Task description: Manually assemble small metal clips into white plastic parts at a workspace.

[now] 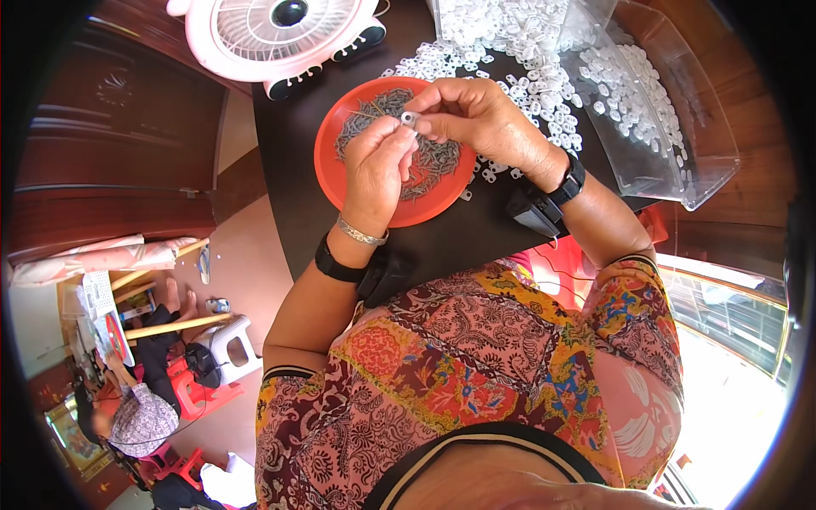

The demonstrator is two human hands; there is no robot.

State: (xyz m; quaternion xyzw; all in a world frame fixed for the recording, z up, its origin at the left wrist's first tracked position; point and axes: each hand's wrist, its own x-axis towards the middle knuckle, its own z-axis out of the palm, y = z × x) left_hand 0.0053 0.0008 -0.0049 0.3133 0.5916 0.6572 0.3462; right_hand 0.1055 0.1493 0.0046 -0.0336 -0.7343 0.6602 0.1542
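Note:
My left hand [374, 170] and my right hand [486, 123] meet over an orange-red bowl [331, 187]. Between their fingertips is a small white plastic piece [409, 118] with a dark hole. The left thumb and fingers pinch it from below; the right thumb and forefinger close on its right side. Whether a screw is also between the fingers cannot be seen. Many small grey screw-like pieces [438, 160] lie in the bowl beneath. Loose white two-holed plastic pieces [557, 115] are spread over the dark table [289, 161], right of and behind the bowl.
A clear plastic bin [693, 183] with more white pieces lies at the right, beside another heap at the back. A pink fan [194, 38] stands at the back left. On the floor side at left, a person [144, 416] sits near a white stool [238, 348].

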